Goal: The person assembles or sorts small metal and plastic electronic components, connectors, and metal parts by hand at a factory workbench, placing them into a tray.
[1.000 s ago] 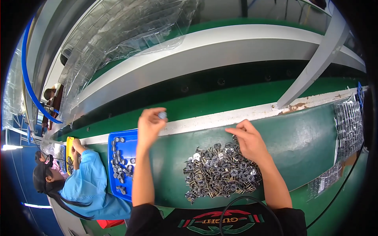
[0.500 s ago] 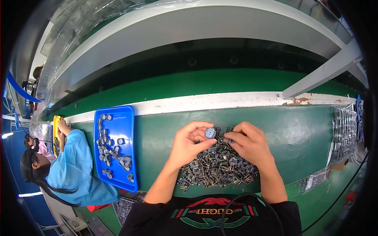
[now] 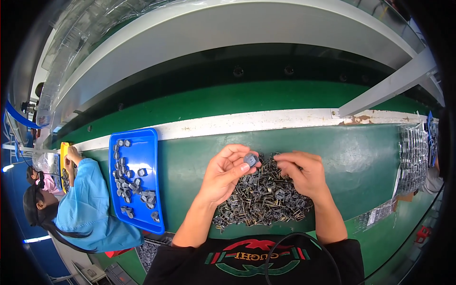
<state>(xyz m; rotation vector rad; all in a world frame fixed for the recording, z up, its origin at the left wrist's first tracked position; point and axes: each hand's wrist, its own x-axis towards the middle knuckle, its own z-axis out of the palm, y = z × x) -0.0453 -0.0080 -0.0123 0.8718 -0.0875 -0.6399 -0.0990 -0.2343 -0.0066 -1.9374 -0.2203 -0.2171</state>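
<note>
Between the thumb and fingers of my left hand (image 3: 223, 172) is a small grey rounded plastic housing (image 3: 251, 160), held just above the far side of a pile. That pile of small dark parts with brass-coloured pins (image 3: 261, 199) lies on the green work surface in front of me. My right hand (image 3: 304, 172) hovers over the pile's right side, thumb and fingertips drawn together in a pinch. Anything between those fingertips is too small to make out. At the left, a blue tray (image 3: 153, 185) carries several similar grey housings (image 3: 127, 183).
A co-worker in a blue top (image 3: 85, 209) sits at the left, hands at a yellow tray (image 3: 64, 156). Stacked clear plastic trays (image 3: 412, 159) stand at the right end. A white rail (image 3: 237, 121) runs along the far edge, with a grey post (image 3: 389, 88) rising from it.
The grey housing has turned in my left hand, its face with the openings now angled away. My right hand has moved slightly, its fingers straighter. The view has shifted slightly.
</note>
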